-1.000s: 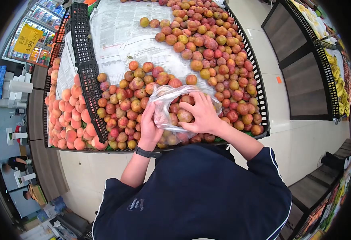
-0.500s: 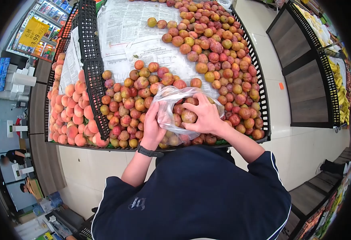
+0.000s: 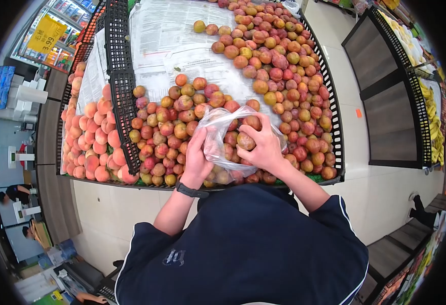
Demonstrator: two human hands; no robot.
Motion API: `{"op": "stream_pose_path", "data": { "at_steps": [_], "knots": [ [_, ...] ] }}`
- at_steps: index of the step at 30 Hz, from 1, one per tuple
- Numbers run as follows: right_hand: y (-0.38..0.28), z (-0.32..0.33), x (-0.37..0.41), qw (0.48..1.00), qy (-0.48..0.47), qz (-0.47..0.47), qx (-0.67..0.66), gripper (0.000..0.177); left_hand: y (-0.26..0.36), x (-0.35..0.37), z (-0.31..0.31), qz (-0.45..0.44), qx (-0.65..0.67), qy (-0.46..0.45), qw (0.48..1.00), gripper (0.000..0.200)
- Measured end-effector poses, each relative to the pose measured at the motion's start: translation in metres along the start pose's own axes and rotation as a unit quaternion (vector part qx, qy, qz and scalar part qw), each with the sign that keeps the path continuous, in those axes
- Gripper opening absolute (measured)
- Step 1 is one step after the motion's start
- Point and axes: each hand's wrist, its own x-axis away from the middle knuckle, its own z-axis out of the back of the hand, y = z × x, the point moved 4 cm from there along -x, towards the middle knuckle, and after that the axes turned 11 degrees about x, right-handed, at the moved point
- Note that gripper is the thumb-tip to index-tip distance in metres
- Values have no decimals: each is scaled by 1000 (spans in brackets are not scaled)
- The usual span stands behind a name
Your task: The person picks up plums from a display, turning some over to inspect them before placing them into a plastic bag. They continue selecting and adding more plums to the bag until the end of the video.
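My left hand (image 3: 197,161), with a dark band on the wrist, is closed on the left side of a clear plastic bag (image 3: 213,133). Several plums show inside the bag's open mouth. My right hand (image 3: 264,148) reaches over the bag's right rim and grips a reddish-yellow plum (image 3: 246,141) between thumb and fingers at the opening. Another plum (image 3: 252,122) sits right by the fingers, just above it. Under and around the bag lie many loose plums (image 3: 164,128) in a black crate display.
Newspaper (image 3: 162,30) lines the plum display. A black plastic divider (image 3: 122,91) separates the peaches (image 3: 98,134) on the left. The slotted crate wall (image 3: 337,137) bounds the right side. Across the aisle stands another fruit stand (image 3: 393,112). A person (image 3: 17,193) is at the far-left counter.
My right hand has shifted slightly right and turned a little, with the plum still in its fingers. My left hand stays on the bag. The whole view has tilted slightly.
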Motion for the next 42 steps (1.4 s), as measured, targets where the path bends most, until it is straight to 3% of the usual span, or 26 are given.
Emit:
{"op": "stream_pose_path", "data": {
  "at_steps": [2, 7, 10, 14, 19, 23, 26, 32, 33, 36, 38, 40, 42],
  "knots": [
    [-1, 0, 0, 1000, 2, -8, 1, 42, 0, 1, 0, -6, 6, 17, 1000, 25],
    [18, -2, -6, 997, 57, 16, -48, 41, -2, -4, 6, 8, 28, -48, 998, 25],
    [13, 2, -5, 997, 70, 20, 12, 43, -1, -3, 3, -4, 27, -43, 999, 24],
    [4, 1, -4, 999, 29, -26, 3, 42, 0, -1, 2, 3, 43, -33, 999, 22],
    [17, -3, -3, 996, 64, -31, -60, 39, -1, -4, 8, 29, 79, -74, 994, 23],
    [15, 4, -2, 993, 73, -54, -73, 37, 2, -2, 2, 37, 72, -24, 996, 23],
    [14, 9, 2, 993, 74, -64, -70, 36, 4, -3, 3, 59, 78, -86, 991, 23],
    [7, 7, 3, 991, 78, -91, -66, 35, 4, -4, 1, 71, 51, -38, 995, 24],
    [8, 10, 3, 989, 89, -96, -73, 38, 4, -2, 1, 74, 60, -68, 993, 23],
    [21, 18, 3, 963, 79, -173, -191, 38, 3, -5, 8, 90, 70, -80, 990, 23],
    [8, 35, -4, 911, 68, -241, -327, 37, 3, -7, 8, 95, 70, -85, 989, 23],
    [8, 48, -20, 915, 67, -260, -301, 37, 3, -6, 7, 102, 72, -91, 988, 23],
    [17, 51, -49, 978, 96, -151, -106, 36, 4, -6, 7, 108, 73, -98, 987, 23]
  ]
}}
